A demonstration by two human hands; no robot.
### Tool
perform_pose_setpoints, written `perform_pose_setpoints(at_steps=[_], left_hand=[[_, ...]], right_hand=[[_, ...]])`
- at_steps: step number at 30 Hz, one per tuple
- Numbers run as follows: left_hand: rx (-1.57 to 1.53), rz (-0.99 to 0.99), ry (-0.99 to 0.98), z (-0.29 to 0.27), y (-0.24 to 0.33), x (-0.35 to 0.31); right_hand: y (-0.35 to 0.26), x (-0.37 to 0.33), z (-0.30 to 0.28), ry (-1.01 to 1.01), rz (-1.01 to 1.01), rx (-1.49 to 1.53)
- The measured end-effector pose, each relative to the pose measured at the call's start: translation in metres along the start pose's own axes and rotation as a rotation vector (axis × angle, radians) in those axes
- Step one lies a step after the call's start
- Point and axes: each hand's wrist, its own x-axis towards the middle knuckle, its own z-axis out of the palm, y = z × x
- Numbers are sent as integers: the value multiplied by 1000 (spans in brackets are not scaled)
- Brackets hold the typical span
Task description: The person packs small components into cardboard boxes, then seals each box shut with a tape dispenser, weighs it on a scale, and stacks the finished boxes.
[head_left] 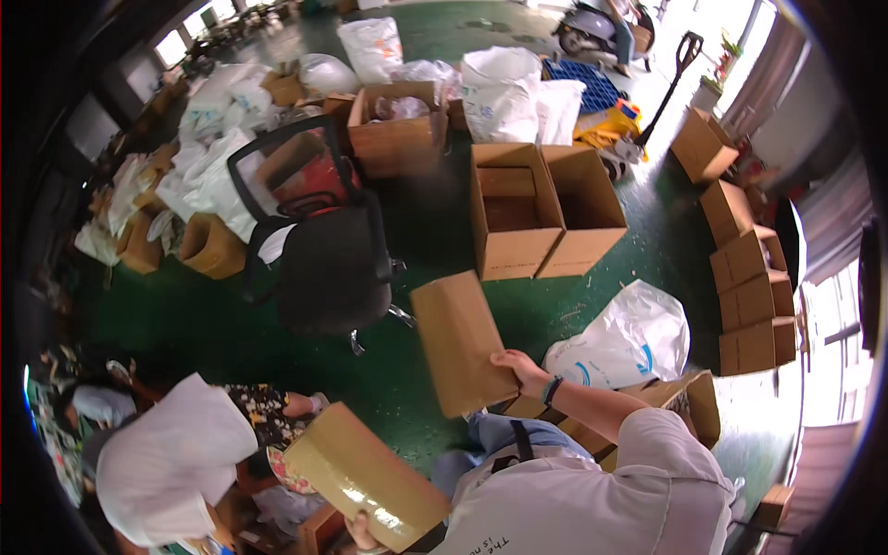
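My right hand [525, 372], with a dark band at its wrist, grips the lower right edge of a flat brown cardboard box [461, 342] held out ahead of me. Lower left, a second cardboard box [365, 476] is in my left hand [363, 531], whose fingers wrap its near edge. Clear tape glints along that box's upper face. Both boxes look closed and are tilted. Beyond the right-hand box stand two tall open cartons [513, 250] side by side, and one has a smaller box [509, 182] inside.
A black office chair [333, 268] stands ahead left. Close on my left a person in a white top [171, 462] bends over. A white sack [624, 338] and an open carton [703, 407] lie at my right. Sacks [499, 88] and a yellow pallet jack [610, 129] are farther off.
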Motion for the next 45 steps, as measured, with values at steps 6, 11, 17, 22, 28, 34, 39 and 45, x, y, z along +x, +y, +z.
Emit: perform_pose_setpoints(at_steps=[6,11,17,22,28,34,39,45], left_hand=[[22,-249,-35,60,11,115],[170,-257,-146,126,29,217],[189,-263,-225,232,-26,315],[356,-251,-296,311,-76,401],[502,-270,-432,362,-111,459],[606,-256,-575,378,-133,481],[711,-222,-701,376,-149,499],[854,-167,-865,358,-192,537]], right_hand=[[-43,94,-56,148,-241,551],[-142,201,-77,246,-357,766],[-218,388,-193,311,-331,935],[-287,489,-178,533,-372,1161],[-278,503,-218,480,-302,1081],[-273,545,-268,584,-296,1155],[-234,606,-292,656,-302,1133],[-220,677,-327,541,-279,953]])
